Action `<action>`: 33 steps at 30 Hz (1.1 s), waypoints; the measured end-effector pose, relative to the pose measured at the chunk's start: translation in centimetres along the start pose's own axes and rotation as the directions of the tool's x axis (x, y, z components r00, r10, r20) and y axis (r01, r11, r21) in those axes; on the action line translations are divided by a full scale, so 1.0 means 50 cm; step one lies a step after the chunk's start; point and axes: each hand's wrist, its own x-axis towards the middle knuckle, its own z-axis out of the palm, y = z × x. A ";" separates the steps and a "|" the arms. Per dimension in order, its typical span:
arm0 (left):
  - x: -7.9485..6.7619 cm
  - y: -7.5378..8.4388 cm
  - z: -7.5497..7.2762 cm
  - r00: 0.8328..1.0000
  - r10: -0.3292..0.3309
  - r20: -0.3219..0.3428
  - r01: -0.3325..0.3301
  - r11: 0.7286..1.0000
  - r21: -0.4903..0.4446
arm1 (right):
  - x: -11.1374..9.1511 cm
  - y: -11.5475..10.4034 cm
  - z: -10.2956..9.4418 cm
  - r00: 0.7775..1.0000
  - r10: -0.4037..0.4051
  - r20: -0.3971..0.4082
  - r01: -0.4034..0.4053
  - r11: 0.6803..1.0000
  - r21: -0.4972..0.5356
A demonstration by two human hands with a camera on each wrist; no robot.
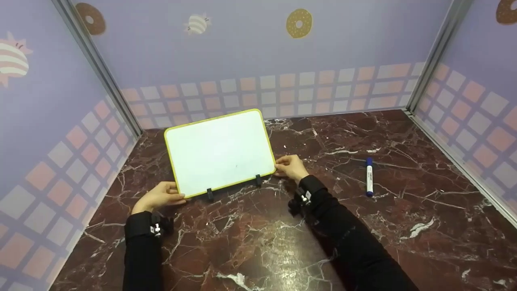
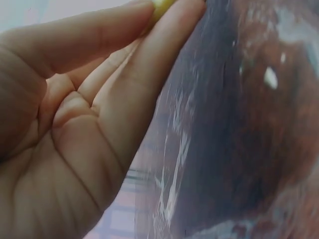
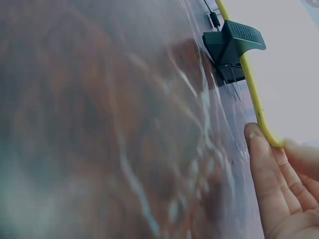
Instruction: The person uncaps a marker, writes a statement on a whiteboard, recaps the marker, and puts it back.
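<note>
A small whiteboard [image 1: 220, 151] with a yellow frame leans back on the table, turned at an angle, its face bare but for a faint speck. Two dark stand clips [image 1: 210, 194] grip its lower edge; in the right wrist view one black clip [image 3: 232, 50] shows close up on the yellow rim. My left hand [image 1: 160, 197] pinches the lower left corner between thumb and fingers, and a bit of yellow frame [image 2: 162, 7] shows between the fingertips. At the lower right corner my right hand [image 1: 291, 167] pinches the frame the same way.
A blue-capped marker [image 1: 369, 178] lies on the dark red marbled table [image 1: 408, 210] to the right of my right hand. Patterned wall panels [image 1: 258, 52] enclose the table at the back, left and right, with metal posts [image 1: 432, 60] at the corners.
</note>
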 end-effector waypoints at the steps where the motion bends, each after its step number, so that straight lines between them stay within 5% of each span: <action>1: 0.004 0.001 0.005 1.000 0.000 0.005 0.000 1.000 -0.002 | -0.002 0.000 -0.007 1.000 -0.004 0.009 0.004 1.000 0.003; 15: 0.052 0.009 0.058 0.993 0.021 0.118 -0.020 1.000 -0.012 | -0.034 0.015 -0.096 0.997 -0.028 0.071 0.029 1.000 -0.007; 33: 0.096 0.039 0.145 0.995 0.024 0.096 -0.031 0.997 0.070 | -0.087 0.034 -0.197 0.995 -0.025 0.099 0.022 0.999 0.032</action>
